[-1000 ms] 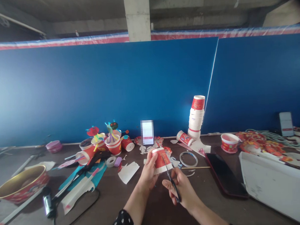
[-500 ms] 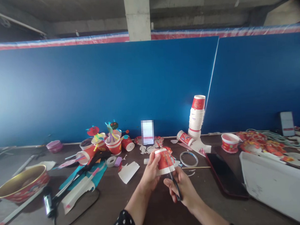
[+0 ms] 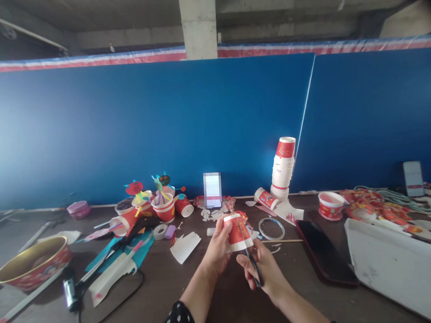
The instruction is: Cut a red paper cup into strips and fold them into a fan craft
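My left hand (image 3: 219,240) is closed on a red and white paper cup piece (image 3: 237,233), thumb on its front. My right hand (image 3: 265,269) grips black-handled scissors (image 3: 255,269), whose blades lie against the front of the red piece. Behind it are red scraps (image 3: 244,216) on the brown table. A silver ring of tape (image 3: 272,228) lies just right of the piece, and a thin wooden stick (image 3: 285,241) is beside my right hand.
Decorated paper cups (image 3: 163,209) stand at the left, near a gold-rimmed bowl (image 3: 30,265). A tall cup stack (image 3: 283,170) stands at the back. A dark phone (image 3: 323,252) and white tray (image 3: 398,263) lie right. Another phone (image 3: 212,190) leans at the blue panel.
The cup piece and both hands have shifted very slightly to the right. The scissor blades still lie against the piece.
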Available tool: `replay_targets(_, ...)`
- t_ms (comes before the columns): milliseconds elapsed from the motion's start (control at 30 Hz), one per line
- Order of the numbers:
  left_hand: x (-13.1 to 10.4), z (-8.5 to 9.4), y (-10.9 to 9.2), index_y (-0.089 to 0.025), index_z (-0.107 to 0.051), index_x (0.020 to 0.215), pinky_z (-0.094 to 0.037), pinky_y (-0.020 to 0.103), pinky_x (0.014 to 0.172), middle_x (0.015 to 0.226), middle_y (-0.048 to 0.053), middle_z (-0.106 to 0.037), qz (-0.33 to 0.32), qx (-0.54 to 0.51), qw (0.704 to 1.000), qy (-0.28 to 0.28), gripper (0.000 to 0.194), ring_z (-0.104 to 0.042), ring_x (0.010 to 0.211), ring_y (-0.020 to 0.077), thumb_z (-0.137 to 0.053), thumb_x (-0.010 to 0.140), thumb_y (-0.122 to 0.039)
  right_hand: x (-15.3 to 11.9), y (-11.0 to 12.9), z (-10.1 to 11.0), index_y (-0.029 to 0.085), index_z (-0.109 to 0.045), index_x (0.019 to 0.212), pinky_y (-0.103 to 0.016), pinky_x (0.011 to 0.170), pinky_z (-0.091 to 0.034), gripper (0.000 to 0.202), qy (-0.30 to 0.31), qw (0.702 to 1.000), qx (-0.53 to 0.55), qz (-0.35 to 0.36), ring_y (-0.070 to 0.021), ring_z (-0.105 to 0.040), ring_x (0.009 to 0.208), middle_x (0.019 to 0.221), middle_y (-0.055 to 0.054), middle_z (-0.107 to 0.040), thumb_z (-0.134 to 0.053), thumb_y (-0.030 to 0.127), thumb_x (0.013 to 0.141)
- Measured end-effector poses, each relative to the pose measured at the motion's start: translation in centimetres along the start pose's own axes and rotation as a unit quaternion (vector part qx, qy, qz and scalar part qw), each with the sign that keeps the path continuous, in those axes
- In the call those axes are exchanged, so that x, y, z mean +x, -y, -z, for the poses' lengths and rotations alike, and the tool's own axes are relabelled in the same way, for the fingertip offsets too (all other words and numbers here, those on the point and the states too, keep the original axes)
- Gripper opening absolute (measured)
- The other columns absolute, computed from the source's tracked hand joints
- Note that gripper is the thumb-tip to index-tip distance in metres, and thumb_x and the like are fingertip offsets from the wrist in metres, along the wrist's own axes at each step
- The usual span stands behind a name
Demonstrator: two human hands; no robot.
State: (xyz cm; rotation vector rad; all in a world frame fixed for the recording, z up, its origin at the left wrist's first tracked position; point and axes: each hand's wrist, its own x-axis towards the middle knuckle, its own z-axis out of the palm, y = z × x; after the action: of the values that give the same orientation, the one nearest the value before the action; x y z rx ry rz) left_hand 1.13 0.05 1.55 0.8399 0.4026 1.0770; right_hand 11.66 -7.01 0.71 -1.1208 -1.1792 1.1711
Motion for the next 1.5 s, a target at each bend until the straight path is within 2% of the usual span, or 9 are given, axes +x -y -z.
replay_targets(667,0.3,0.4,0.3,-0.02,-0.049,0.104,-0.049,0.028,0.069,0.091,0.004,-0.065,-0.012,-0.009,1.0,-0.01,0.04,-0.063,0.075,0.0174,-0.069,0.073,-0.036,-0.1,0.1,0.0,0.021,-0.041,0.085,-0.015,0.027,-0.028,0.047,-0.007,1.0,-0.023,-0.001,-0.0042,-0.036,0.027,0.043,0.013,-0.044,-0.068,0.054,0.065)
replay_targets(1000,0.3,0.5,0.4,-0.021,-0.05,0.107,-0.05,0.026,0.069,0.095,0.005,-0.064,-0.021,-0.019,1.0,0.001,0.038,-0.062,0.08,0.0184,-0.066,0.076,-0.036,0.1,0.1,0.1,0.022,-0.036,0.081,-0.016,0.03,-0.028,0.048,-0.009,1.0,-0.011,-0.009,-0.005,-0.037,0.028,0.041,0.013,-0.044,-0.067,0.055,0.066)
replay_targets(1133,0.4,0.6,0.0,-0.023,-0.047,0.114,-0.05,0.025,0.062,0.094,0.005,-0.064,-0.016,0.005,1.0,-0.02,0.042,-0.063,0.075,0.0175,-0.064,0.078,-0.037,0.0,-0.5,0.3,0.024,-0.029,0.076,-0.017,0.032,-0.027,0.051,0.006,1.0,-0.009,-0.004,-0.006,-0.041,0.029,0.042,0.011,-0.049,-0.063,0.061,0.066)
replay_targets(1300,1.0,1.5,-0.3,-0.024,-0.044,0.119,-0.052,0.029,0.066,0.101,0.005,-0.061,-0.047,-0.013,0.999,-0.023,0.044,-0.062,0.082,0.0196,-0.062,0.08,-0.038,0.0,-0.8,0.3,0.025,-0.026,0.076,-0.016,0.033,-0.026,0.052,0.028,0.999,-0.009,-0.029,-0.0056,-0.041,0.031,0.044,0.011,-0.051,-0.061,0.062,0.067)
replay_targets(1500,1.4,2.1,-0.9,-0.028,-0.041,0.121,-0.052,0.031,0.058,0.102,0.005,-0.06,-0.034,-0.01,0.997,-0.064,0.048,-0.063,0.079,0.0218,-0.062,0.079,-0.041,0.1,-1.4,0.1,0.026,-0.024,0.077,-0.016,0.03,-0.028,0.061,0.031,0.997,-0.026,-0.066,-0.0054,-0.039,0.031,0.043,0.015,-0.044,-0.069,0.062,0.058)
